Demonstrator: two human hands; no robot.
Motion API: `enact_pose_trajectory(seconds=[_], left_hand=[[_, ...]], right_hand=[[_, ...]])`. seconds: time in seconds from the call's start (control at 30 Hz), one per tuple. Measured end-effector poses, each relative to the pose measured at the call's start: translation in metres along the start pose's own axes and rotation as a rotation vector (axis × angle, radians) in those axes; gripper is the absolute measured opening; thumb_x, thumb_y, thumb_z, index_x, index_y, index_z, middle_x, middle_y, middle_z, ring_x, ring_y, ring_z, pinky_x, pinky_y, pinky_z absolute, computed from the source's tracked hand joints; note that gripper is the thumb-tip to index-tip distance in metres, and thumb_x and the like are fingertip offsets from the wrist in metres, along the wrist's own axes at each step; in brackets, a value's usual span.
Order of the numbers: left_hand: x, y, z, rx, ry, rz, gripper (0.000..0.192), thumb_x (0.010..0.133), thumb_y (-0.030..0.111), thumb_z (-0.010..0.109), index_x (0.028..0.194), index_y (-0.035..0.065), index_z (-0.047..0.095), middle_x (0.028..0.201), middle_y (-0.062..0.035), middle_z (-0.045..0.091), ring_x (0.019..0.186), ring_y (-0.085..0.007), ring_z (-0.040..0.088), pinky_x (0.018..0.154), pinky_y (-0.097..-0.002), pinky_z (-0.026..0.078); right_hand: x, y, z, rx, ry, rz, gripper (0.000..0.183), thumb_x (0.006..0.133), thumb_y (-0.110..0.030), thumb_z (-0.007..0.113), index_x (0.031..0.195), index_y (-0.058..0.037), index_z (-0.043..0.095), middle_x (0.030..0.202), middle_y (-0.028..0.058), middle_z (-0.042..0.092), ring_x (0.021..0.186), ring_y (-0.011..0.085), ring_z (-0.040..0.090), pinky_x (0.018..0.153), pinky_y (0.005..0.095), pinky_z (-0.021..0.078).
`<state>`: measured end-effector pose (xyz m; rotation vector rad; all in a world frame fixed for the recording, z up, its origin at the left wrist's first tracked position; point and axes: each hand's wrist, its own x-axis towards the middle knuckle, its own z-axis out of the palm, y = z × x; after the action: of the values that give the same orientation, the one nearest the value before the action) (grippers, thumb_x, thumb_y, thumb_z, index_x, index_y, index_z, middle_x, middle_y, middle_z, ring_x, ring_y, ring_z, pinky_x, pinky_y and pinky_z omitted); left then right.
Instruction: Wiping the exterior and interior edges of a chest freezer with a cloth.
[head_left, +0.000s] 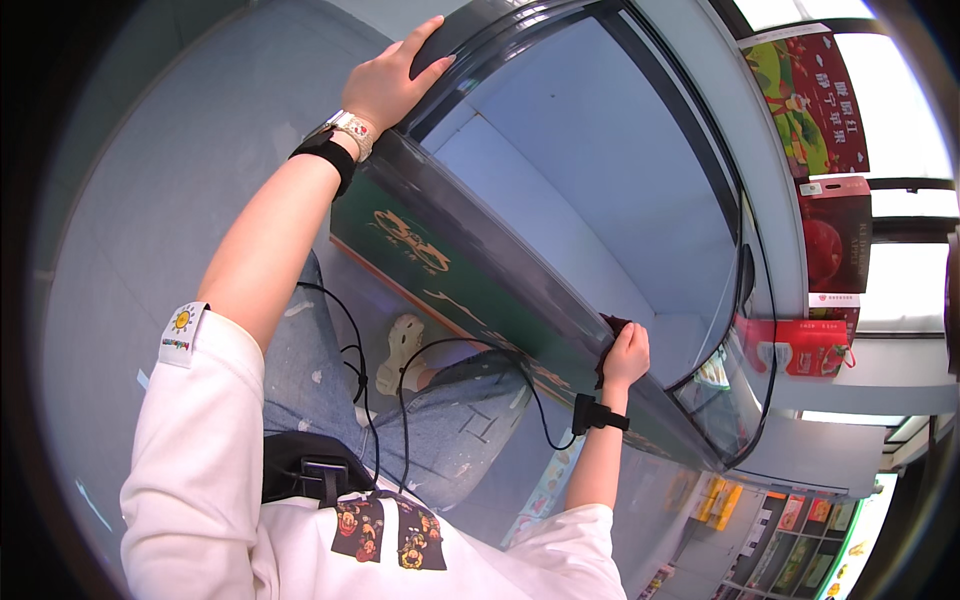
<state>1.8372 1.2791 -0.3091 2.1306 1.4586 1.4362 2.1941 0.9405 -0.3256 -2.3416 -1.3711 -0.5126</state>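
Note:
My left hand (386, 84) lies on the dark rim at the near-left corner of a glass-topped chest freezer (517, 232), thumb and forefinger spread apart. Nothing is held in it. On that wrist are a watch (351, 129) and a black strap (330, 156). Farther right along the same front rim, my right hand (628, 355) is closed on a dark cloth (609, 341), pressed against the rim. A black strap with a small cabled device (589, 414) circles the right wrist. Pale inner walls show through the freezer's curved glass lid (577, 135).
Black cables (427, 343) hang across my lap and bent legs. The freezer's green front panel (405, 225) bears writing. Red gift boxes (832, 240) and a red carton (806, 349) stand beyond it. Stocked shelves (795, 540) are at the lower right.

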Motion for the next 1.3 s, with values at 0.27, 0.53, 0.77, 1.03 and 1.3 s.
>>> enact_pose_trajectory(seconds=[0.27,0.53,0.77,1.03,1.3], left_hand=[[0.001,-0.005,0.003,-0.013,0.036,0.043,0.051,0.089,0.05,0.05,0.136,0.0333,0.039,0.111,-0.0089,0.064,0.093,-0.0278,0.064,0.076,-0.036,0.053],[0.001,-0.002,0.003,-0.02,0.02,0.01,0.051,0.089,0.05,0.05,0.135,0.0335,0.039,0.112,-0.0074,0.064,0.096,-0.0268,0.064,0.077,-0.0354,0.053],[0.0,0.004,-0.001,-0.004,0.019,0.008,0.05,0.089,0.05,0.05,0.135,0.0339,0.039,0.114,-0.0069,0.063,0.096,-0.0272,0.064,0.077,-0.0356,0.053],[0.002,-0.001,-0.001,-0.008,0.006,0.014,0.05,0.089,0.051,0.049,0.135,0.0336,0.039,0.11,-0.0087,0.064,0.093,-0.0283,0.064,0.075,-0.036,0.053],[0.001,-0.002,-0.001,0.02,0.021,0.021,0.051,0.089,0.05,0.05,0.136,0.0327,0.038,0.109,-0.0093,0.064,0.093,-0.0289,0.064,0.075,-0.0363,0.053]], right_hand=[[-0.002,-0.013,0.01,-0.051,0.094,0.163,0.029,0.091,-0.025,0.044,0.075,-0.0053,0.06,0.079,0.0071,0.059,0.071,0.0312,0.058,0.06,0.0403,0.0436],[0.008,-0.09,0.02,-0.026,0.09,0.186,0.03,0.09,-0.028,0.046,0.074,-0.0082,0.062,0.078,0.0062,0.061,0.07,0.031,0.06,0.059,0.0418,0.045],[0.023,-0.186,0.045,-0.003,0.129,-0.05,0.028,0.087,-0.025,0.05,0.066,-0.0069,0.053,0.07,0.0058,0.055,0.063,0.028,0.056,0.056,0.0392,0.0444],[0.02,-0.188,0.046,0.03,0.092,-0.127,0.027,0.088,-0.026,0.051,0.069,-0.0071,0.052,0.071,0.0056,0.054,0.066,0.0256,0.055,0.06,0.0371,0.0437],[0.019,-0.177,0.039,0.07,0.06,-0.216,0.025,0.089,-0.026,0.051,0.074,-0.0069,0.052,0.075,0.0068,0.054,0.069,0.0264,0.055,0.062,0.037,0.0434]])
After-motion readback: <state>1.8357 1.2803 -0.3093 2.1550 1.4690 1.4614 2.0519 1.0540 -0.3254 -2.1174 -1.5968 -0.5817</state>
